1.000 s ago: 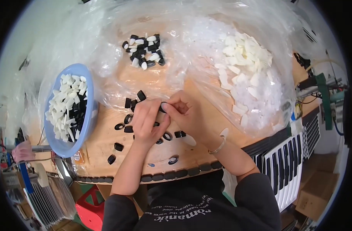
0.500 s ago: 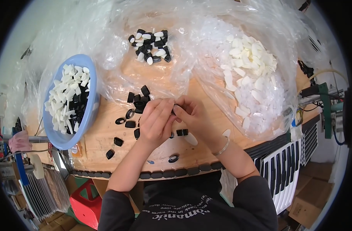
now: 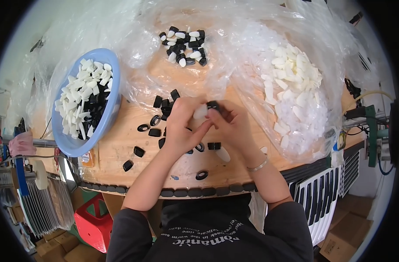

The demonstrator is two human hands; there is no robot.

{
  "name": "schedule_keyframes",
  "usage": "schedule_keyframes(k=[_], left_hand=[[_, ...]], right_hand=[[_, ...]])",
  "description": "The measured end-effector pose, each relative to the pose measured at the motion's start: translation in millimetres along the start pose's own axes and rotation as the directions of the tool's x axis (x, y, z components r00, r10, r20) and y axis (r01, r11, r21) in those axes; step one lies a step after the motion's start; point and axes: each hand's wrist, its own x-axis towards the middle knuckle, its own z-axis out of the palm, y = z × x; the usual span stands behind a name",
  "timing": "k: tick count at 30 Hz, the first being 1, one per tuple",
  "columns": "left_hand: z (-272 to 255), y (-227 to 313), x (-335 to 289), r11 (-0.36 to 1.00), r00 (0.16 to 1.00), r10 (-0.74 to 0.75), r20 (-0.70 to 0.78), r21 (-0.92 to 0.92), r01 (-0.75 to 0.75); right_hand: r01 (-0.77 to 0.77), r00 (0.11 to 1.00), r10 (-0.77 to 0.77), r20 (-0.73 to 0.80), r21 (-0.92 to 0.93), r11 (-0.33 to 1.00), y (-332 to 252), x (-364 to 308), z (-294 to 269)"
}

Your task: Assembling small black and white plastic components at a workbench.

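Note:
Over the middle of the table my two hands are close together. My left hand is closed on a white oval piece, pinched between thumb and fingers. My right hand grips a short black oval ring, which is right beside the white piece; whether the two touch I cannot tell. Loose black rings lie left of my hands. Under my right hand are another black ring and a flat white oval piece. One ring lies alone near the front edge.
A blue basin of white and black pieces stands at the left. Black rings with white pieces are grouped at the back. Clear plastic sheeting surrounds them, and white ovals are heaped at the right. Black pieces line the front edge.
My hands have moved slightly apart, so the white oval piece and the black ring now show between them. The whole view has shifted a little.

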Motion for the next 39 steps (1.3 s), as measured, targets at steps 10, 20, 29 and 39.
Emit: schedule_keyframes(k=[10,20,29,39], left_hand=[[-10.6,-18.3,-11.5,0.628,0.804,-0.544,0.240,-0.519,0.580],[-15.8,-8.1,2.4,0.507,0.765,-0.582,0.277,-0.612,0.607],[-26.8,-29.5,9.0,0.690,0.804,-0.590,0.071,-0.473,0.548],[-11.8,-26.1,-9.5,0.876,0.950,-0.235,0.203,0.468,0.117]], right_hand=[[-0.049,0.997,0.041,0.059,0.142,0.989,-1.0,4.2,-15.1],[-0.036,0.999,0.036,0.002,0.218,0.975,-0.3,3.9,-12.0],[-0.213,0.972,0.232,0.035,-0.287,0.934,-23.2,28.6,-12.7],[0.132,0.949,-0.215,-0.233,-0.325,0.936,-80.0,72.5,-57.3]])
